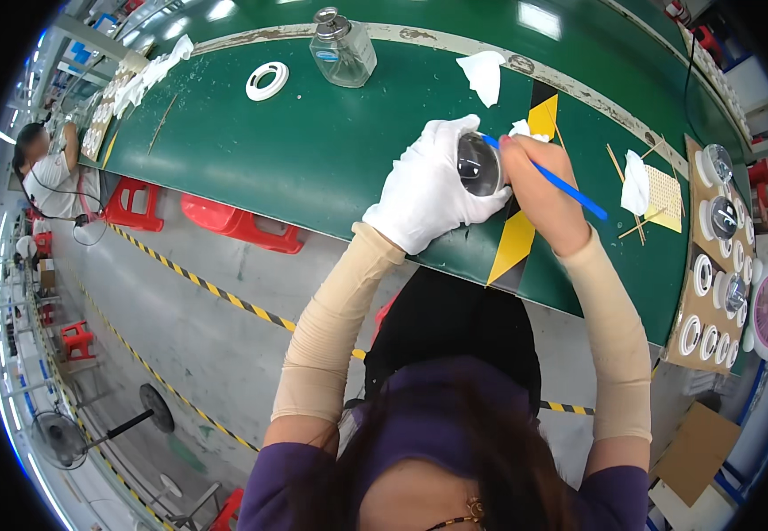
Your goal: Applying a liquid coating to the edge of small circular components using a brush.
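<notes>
My left hand (pixel 428 186), in a white glove, is closed around a clear round glass lens (pixel 478 165) above the green table (pixel 286 150). My bare right hand (pixel 545 190) grips a slim blue stick-like tool (pixel 570 188). The tool's upper end reaches the rim of the lens, and its other end points down to the right. What the tip touches is too small to make out. A bit of white tissue (pixel 525 130) lies just behind my right hand. Beige sleeves cover both forearms.
At the back stand a glass bottle (pixel 342 57) with a metal top and a white ring (pixel 267 81). Tissue (pixel 483 78), thin sticks and a yellow pad (pixel 663 200) lie rightward. A cardboard sheet (pixel 680 332) holds several white rings and lenses. Red stools (pixel 133 205) and a person (pixel 52 168) are left.
</notes>
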A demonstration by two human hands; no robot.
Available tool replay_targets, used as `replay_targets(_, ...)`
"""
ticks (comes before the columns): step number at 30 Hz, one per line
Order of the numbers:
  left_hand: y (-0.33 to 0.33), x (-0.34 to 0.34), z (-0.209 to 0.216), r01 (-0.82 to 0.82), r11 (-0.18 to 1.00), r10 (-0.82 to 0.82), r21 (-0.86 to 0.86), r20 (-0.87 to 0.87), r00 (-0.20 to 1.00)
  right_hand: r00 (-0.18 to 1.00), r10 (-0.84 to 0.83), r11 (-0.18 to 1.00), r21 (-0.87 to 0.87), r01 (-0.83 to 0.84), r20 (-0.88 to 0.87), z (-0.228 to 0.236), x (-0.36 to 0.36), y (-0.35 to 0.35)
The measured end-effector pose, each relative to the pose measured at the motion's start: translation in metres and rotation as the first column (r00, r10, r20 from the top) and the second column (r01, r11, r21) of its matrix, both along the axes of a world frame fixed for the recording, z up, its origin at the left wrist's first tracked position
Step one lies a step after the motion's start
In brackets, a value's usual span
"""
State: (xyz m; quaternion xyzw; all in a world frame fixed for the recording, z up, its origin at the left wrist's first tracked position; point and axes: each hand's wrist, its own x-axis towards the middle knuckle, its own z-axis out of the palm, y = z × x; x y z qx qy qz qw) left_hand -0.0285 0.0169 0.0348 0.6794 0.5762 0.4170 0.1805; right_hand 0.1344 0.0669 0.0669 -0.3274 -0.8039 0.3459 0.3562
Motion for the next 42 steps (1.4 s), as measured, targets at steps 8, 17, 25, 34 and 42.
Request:
replay_targets(8,-0.001,-0.002,0.002,-0.011,1.000,0.011,0.016,-0.028,1.000,0.999,-0.017,0.984,-0.176,0.010,-0.037,0.001,0.000,0.002)
replay_targets(17,0.000,-0.004,0.002,0.007,1.000,-0.007,-0.012,0.013,1.000,1.000,0.006,0.988,-0.156,-0.005,0.010,0.006,0.004,-0.002)
replay_targets(25,0.000,-0.004,-0.001,-0.004,0.999,0.004,0.034,-0.023,1.000,0.999,-0.030,0.976,-0.216,0.035,0.024,0.005,0.003,-0.004)
replay_targets(34,0.001,-0.005,-0.003,0.020,1.000,-0.020,0.021,-0.002,1.000,0.999,-0.031,0.983,-0.181,0.034,0.019,0.003,-0.002,0.002)
replay_targets(42,-0.002,-0.004,0.002,0.012,1.000,-0.012,0.012,-0.016,1.000,0.999,-0.046,0.953,-0.299,0.037,-0.026,0.007,0.006,-0.010)
